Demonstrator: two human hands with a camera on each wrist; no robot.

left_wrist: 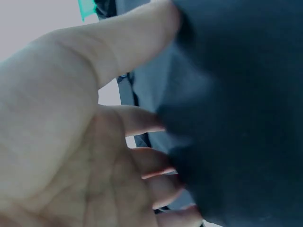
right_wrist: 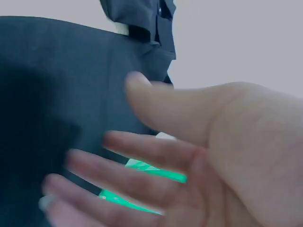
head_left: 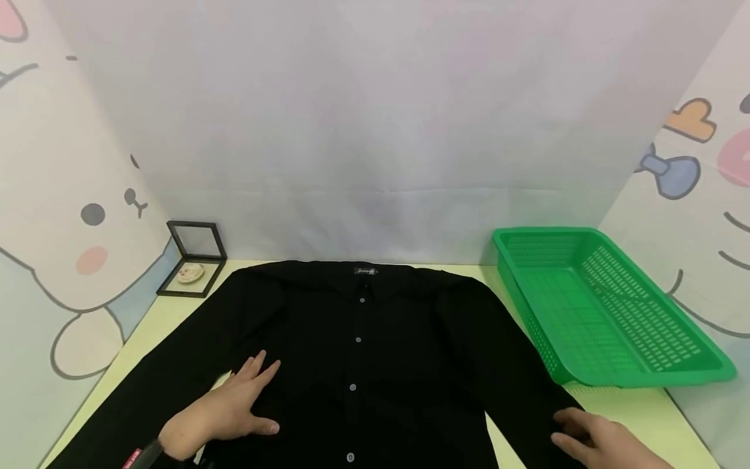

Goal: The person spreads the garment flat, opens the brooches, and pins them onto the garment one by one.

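Note:
A black button-up shirt (head_left: 398,365) lies spread front side up, its collar toward the back wall and its sleeves reaching out to both sides. My left hand (head_left: 231,407) is over the shirt's side near the left sleeve, fingers spread; in the left wrist view the fingertips (left_wrist: 163,161) meet the dark cloth. At the right sleeve (head_left: 521,384) is my right hand (head_left: 603,440), fingers loosely bent. In the right wrist view its fingers (right_wrist: 128,179) are apart, with no cloth pinched between them and the thumb.
A green plastic basket (head_left: 586,380) stands on the right of the pale yellow table (head_left: 644,417), beside the right sleeve. At the back left is a black-framed display case (head_left: 219,260) with a small round item in it. White cloth walls (head_left: 381,130) enclose the back and sides.

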